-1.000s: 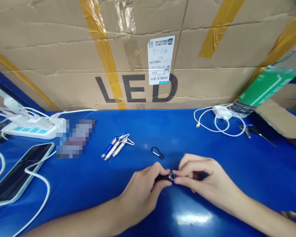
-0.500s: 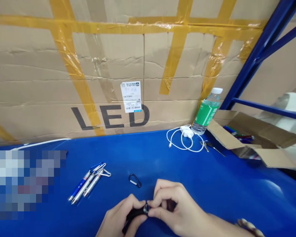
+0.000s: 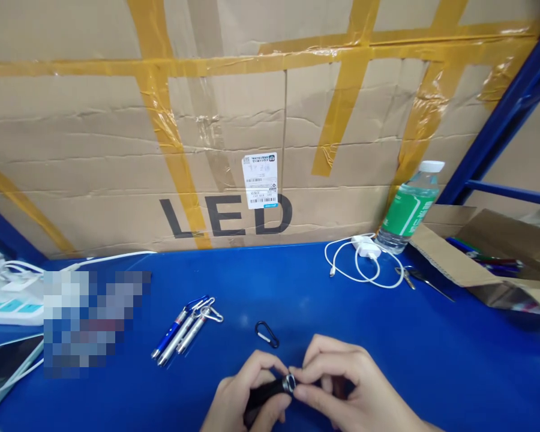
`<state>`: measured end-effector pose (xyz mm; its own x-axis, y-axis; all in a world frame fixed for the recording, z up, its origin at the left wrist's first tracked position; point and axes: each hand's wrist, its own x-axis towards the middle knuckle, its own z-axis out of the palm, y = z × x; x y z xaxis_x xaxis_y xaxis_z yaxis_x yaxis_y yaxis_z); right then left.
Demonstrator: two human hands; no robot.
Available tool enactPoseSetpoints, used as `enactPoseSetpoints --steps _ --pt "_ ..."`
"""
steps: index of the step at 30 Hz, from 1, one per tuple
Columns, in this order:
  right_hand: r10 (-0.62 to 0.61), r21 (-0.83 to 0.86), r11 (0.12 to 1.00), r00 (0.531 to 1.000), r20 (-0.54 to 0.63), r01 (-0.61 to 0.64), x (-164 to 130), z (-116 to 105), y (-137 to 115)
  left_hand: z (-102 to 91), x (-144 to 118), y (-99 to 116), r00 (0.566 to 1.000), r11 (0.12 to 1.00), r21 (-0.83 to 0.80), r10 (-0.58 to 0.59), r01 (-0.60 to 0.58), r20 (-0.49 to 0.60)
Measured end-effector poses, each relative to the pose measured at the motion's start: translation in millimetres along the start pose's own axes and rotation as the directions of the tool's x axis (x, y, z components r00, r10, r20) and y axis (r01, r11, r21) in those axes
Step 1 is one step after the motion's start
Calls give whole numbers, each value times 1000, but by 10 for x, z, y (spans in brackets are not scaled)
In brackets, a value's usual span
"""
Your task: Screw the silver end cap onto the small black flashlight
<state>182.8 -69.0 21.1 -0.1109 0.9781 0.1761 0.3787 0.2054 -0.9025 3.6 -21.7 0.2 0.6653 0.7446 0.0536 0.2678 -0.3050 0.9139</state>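
My left hand grips the body of a small black flashlight low in the view. The fingertips of my right hand pinch its silver end cap. A loose black carabiner clip lies on the blue table just beyond my hands. To the left, three small keychain flashlights, one blue and two silver, lie side by side.
A large taped cardboard box marked LED stands along the back. A white charger and cable, a green-labelled water bottle, keys and an open carton sit at right. A power strip and phone lie at left.
The view has tilted up since a second ago, then shifted slightly left, so my hands sit lower in the picture. Both hands keep their hold on the black flashlight.
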Motion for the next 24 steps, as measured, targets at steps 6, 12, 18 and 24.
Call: enactPoseSetpoints --steps 6,12,18,24 --pt "-25 -134 991 999 24 27 -31 -26 49 -10 2 4 1000 1000 17 -3 3 21" --pt "-55 -192 980 998 19 58 -41 -10 57 -9 7 42 1000 998 64 19 -19 3" --pt "-51 -190 980 999 20 54 -25 5 80 -10 7 57 999 998 49 36 -36 -19" --pt "-31 -169 985 999 32 36 -16 -2 71 -15 9 78 999 999 43 33 -32 -19"
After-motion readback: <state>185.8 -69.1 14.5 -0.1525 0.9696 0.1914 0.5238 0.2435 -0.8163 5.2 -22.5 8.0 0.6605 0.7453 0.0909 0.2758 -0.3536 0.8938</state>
